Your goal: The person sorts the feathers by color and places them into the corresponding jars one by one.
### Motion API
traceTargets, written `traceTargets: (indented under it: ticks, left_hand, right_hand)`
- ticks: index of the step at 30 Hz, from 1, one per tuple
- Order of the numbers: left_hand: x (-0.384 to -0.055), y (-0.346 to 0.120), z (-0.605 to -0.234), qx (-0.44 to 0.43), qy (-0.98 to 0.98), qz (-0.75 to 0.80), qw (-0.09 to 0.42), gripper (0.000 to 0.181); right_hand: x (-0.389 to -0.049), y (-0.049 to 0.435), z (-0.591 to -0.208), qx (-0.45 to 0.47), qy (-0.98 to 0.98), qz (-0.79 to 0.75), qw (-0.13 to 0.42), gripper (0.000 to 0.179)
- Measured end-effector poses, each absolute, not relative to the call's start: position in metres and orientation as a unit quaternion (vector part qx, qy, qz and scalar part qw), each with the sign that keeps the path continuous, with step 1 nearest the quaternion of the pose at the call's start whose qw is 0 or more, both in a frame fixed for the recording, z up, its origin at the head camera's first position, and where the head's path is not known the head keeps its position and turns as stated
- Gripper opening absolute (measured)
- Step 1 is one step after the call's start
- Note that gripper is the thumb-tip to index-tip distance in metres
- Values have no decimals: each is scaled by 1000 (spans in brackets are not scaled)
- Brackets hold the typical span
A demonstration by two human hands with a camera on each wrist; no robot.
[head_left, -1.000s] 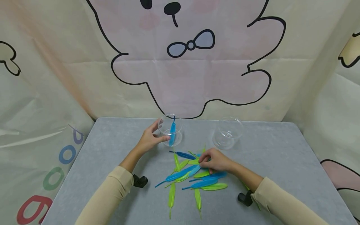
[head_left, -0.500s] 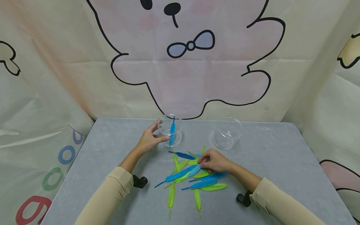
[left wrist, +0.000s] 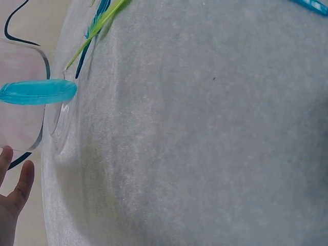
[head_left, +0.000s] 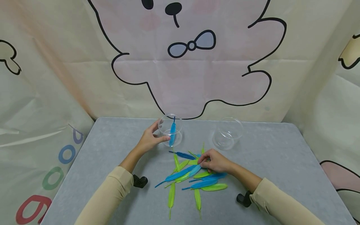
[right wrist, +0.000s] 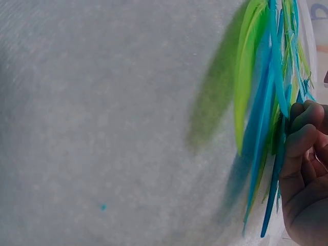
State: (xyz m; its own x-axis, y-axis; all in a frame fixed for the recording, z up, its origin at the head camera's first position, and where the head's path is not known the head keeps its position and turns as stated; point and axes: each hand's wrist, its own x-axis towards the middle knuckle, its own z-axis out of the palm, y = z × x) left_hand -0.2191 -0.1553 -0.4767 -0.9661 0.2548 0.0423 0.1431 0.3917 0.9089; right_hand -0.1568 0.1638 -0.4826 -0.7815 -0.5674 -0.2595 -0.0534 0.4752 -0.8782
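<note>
My left hand (head_left: 151, 139) holds a clear plastic cup (head_left: 180, 139) from its left side, thumb at the front and fingers towards the back. A blue feather (head_left: 172, 132) stands upright inside; the left wrist view shows this feather (left wrist: 38, 92) through the clear wall. Over the loose pile, my right hand (head_left: 215, 161) pinches a light-blue feather (head_left: 195, 170) between thumb and fingertips. Seen in the right wrist view, the curled right hand (right wrist: 307, 174) is beside several blue and green feathers, and its fingertips partly hide what they pinch.
A second clear cup (head_left: 227, 134) stands at the back right of the grey table (head_left: 270, 156). Several green feathers (head_left: 171, 197) and blue feathers (head_left: 201, 183) lie scattered and overlapping in the middle. A printed cloth (head_left: 197, 84) hangs behind the table's back edge.
</note>
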Motion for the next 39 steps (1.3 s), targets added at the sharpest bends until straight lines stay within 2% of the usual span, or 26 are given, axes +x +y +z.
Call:
traceTargets:
  ticks: [24,39]
  left_hand:
    - [-220,-156,-478,119,833,537,54,96]
    - [-220,-157,-479,130,829,542,52,94]
  right_hand:
    - [-181,164,-442,-189,826,-463,259,13]
    - [-210,161,-383,-184,854,-444,198,18]
